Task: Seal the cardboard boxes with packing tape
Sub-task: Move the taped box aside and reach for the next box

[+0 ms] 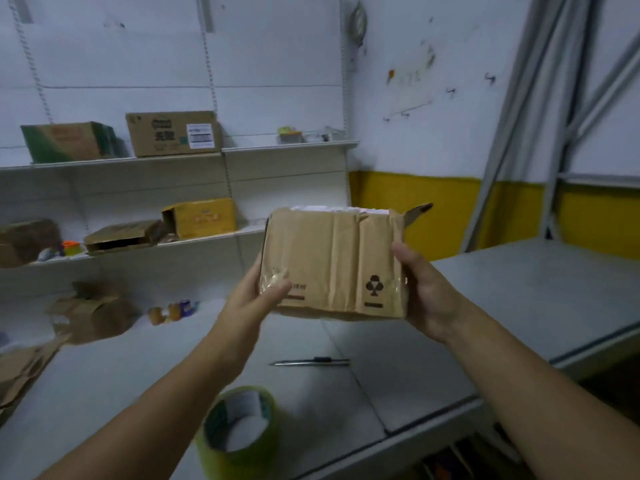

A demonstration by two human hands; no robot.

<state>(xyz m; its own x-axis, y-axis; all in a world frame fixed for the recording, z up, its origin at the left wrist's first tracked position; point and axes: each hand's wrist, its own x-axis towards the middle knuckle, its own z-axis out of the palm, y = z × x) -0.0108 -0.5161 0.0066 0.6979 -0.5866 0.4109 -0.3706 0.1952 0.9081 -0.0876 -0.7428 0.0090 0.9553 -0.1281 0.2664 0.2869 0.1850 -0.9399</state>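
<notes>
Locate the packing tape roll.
Head view, bottom, left of centre: the tape roll sits on the grey table, nearer the camera than the pen and below the held cardboard box.

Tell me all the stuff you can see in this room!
held box: 1, brown cardboard, up in the air above the table
tape roll: 1, clear greenish, near the table's front edge
pen: 1, dark and silver, lying on the table
table: 1, pale grey, in front
top-shelf boxes: 2, brown, one partly green, upper left
middle-shelf boxes: 3, one yellow, two brown, left
open box: 1, brown, low at far left
small bits: several, orange and blue, too blurry to name
left hand: 1, grips the held box's left side
right hand: 1, grips its right side
</notes>
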